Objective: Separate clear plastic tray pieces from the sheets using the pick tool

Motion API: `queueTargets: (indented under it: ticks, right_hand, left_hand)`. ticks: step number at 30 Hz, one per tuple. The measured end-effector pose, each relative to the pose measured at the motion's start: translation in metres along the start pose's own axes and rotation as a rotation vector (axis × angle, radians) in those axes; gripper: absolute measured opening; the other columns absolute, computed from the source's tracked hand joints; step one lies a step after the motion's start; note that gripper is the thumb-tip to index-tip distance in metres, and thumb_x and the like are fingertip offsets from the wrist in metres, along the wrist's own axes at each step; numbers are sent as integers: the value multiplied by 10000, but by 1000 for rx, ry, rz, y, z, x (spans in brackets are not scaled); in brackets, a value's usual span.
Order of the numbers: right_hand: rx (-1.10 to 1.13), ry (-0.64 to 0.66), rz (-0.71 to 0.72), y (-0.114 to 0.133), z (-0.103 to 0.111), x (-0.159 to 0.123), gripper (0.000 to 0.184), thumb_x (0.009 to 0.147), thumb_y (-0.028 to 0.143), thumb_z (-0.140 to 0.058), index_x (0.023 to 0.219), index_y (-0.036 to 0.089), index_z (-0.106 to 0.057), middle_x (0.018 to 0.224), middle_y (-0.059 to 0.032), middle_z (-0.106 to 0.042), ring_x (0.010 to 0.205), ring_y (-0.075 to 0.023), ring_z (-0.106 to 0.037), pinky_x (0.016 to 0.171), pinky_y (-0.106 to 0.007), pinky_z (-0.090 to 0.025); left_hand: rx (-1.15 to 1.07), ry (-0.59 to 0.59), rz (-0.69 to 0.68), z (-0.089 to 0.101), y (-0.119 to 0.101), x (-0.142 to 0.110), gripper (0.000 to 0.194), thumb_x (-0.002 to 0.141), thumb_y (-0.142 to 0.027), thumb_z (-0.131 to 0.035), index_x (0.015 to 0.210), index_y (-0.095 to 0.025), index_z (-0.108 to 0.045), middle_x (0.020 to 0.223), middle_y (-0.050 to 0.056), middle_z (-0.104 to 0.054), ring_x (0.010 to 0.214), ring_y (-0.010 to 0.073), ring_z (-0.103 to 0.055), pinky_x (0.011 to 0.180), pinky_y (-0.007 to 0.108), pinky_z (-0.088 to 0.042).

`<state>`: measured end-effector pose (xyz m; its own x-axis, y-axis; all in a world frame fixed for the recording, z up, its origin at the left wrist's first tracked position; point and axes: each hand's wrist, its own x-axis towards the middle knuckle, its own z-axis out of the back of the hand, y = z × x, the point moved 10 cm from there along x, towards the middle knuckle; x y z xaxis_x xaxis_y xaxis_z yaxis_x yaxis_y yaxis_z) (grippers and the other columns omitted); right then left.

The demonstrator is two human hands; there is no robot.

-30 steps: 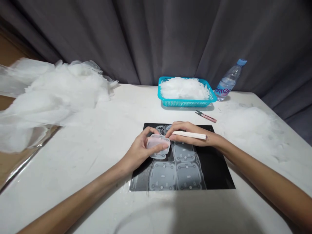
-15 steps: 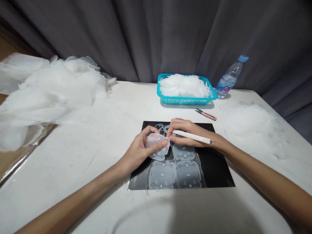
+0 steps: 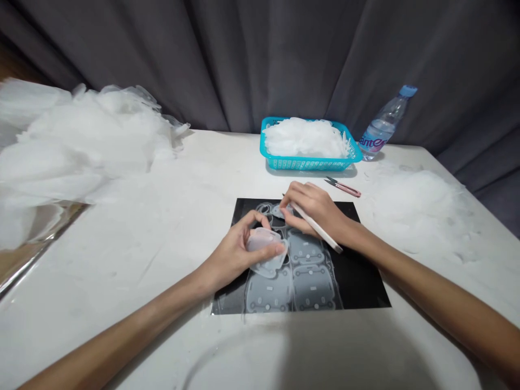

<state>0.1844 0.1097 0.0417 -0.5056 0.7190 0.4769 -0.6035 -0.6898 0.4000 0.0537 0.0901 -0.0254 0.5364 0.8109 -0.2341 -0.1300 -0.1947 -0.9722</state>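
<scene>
My left hand [image 3: 239,246] is closed on a translucent, rounded plastic piece [image 3: 268,268], its thumb pressed on top; it may be more than one piece stacked. A slim white pen-like tool [image 3: 319,227] lies in my right hand [image 3: 312,208], its dark tip pointing away past the fingers. My right thumb and index fingertip rest at a small part of a translucent sheet [image 3: 278,210]. That sheet, with several moulded panels such as the lower right panel [image 3: 311,287], lies on a black mat [image 3: 359,276]. Both hands hide part of it.
A turquoise basket [image 3: 311,163] heaped with white translucent pieces [image 3: 304,138] stands at the back, beside a water bottle [image 3: 379,130]. Pink-handled thread snips [image 3: 343,187] lie before it. Big translucent piles sit left [image 3: 89,141] and right [image 3: 422,208] on the white table [image 3: 162,346].
My left hand has brought the translucent piece slightly down and right. My right hand has tilted the white tool more steeply, and its fingers have moved up to the sheet's upper part.
</scene>
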Motion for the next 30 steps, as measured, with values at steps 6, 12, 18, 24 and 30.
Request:
queueTargets:
  ticks: [6,12,18,24,30]
  right_hand:
    - [-10,-6,-83,-21,16,0,47,957,177,-640,983,206,-666,951,-65,-670,925,-246,-617,870,-370,-454]
    - [124,-13,-47,8,44,3,104,998,230,-675,1091,186,-686,992,-71,-637,983,-239,-611,917,-378,-473]
    - [336,285,28,52,33,-2,128,968,318,-765,1027,219,-710,938,-35,-637,942,-198,-605,855,-309,-484]
    - [338,253,80,64,36,-1,26,1012,232,-693,1008,209,-705,934,-42,-632,900,-185,-591,845,-308,-481]
    - [315,238,83,63,38,-2,47,1020,261,-677,1006,221,-699,936,-41,-639,891,-191,-595,829,-316,-487]
  left_hand:
    - [71,43,-52,-7,-2,-4,367,862,-393,-849,971,-220,-545,672,-78,-553,556,85,-512,510,196,-361]
    - [37,25,-169,-4,-18,-9,294,933,-348,-784,993,-226,-524,960,43,-819,910,211,-783,825,311,-584]
    - [136,-73,-304,7,-30,-17,231,922,-288,-801,964,-220,-585,922,19,-797,907,207,-803,864,300,-621]
    - [193,-109,-383,8,-40,-24,157,925,-293,-790,948,-219,-653,894,6,-744,833,183,-791,834,289,-652]
    - [217,-125,-366,11,-32,-26,152,936,-316,-782,975,-225,-666,908,21,-776,875,215,-808,867,330,-662]
